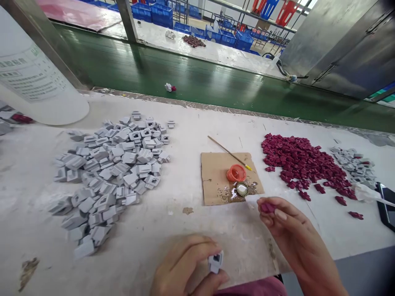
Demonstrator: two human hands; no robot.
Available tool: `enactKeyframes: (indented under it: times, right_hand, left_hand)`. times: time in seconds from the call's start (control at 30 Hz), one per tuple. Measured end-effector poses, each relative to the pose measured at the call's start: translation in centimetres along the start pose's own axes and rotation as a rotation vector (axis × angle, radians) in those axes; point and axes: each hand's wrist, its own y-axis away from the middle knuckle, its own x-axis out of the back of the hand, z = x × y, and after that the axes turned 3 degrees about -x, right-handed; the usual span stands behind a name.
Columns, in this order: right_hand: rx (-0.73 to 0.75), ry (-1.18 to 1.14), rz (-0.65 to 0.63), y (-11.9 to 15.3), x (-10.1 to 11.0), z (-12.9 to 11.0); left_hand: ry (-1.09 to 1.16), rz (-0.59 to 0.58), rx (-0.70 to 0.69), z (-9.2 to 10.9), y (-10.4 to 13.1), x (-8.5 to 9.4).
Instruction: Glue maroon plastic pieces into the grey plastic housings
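Note:
Between the thumb and fingers of my left hand [188, 267] is a small grey plastic block [215, 262], its square dark hole facing up. My right hand [296, 230] pinches a small maroon plastic piece [268, 207] in its fingertips. The two parts are apart, held above the table's front edge. Just beyond my right hand lies a piece of cardboard [212, 194] with wet spots on it. On that sit an orange cup [236, 173], a bottle cap [242, 189] holding clear liquid, and a thin stick [226, 150] with a yellow end.
A heap of grey blocks [120, 160] spreads on the left, near a large white bottle [40, 82]. Maroon pieces [299, 160] are piled on the right, beside a smaller grey-white heap [354, 164] and a phone-like dark object [385, 205]. Behind runs a green conveyor belt [216, 90].

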Motion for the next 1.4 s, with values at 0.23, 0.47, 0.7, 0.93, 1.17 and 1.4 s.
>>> enactKeyframes:
  times: [0.23,0.47,0.7,0.93,1.17,1.4]
  right_hand:
    - [-0.234,-0.211,0.116,2.7,-1.7,0.7]
    - [-0.113,0.033,0.286,1.8,0.0,0.5]
    - [0.432,0.559,0.186,-0.2,0.8,0.0]
    - [0.873,1.208,0.05,-2.8,-0.1,-0.3]
    - [0.879,1.237,-0.033,-3.6,-0.4,-0.2]
    - [0.746,0.933,-0.049,0.1,-1.5,-0.1]
  left_hand:
    - [0.123,-0.071,0.012,0.8,-0.4,-0.9]
    - [0.099,0.058,0.221,1.6,-0.2,-1.4]
    - [-0.004,0.068,0.138,1.3,-0.2,-1.6]
    - [-0.11,0.03,0.093,0.8,0.5,-2.3]
    - [-0.081,0.012,0.029,0.4,0.3,-2.4]
    - [-0.079,-0.026,0.046,0.1,0.6,-2.2]
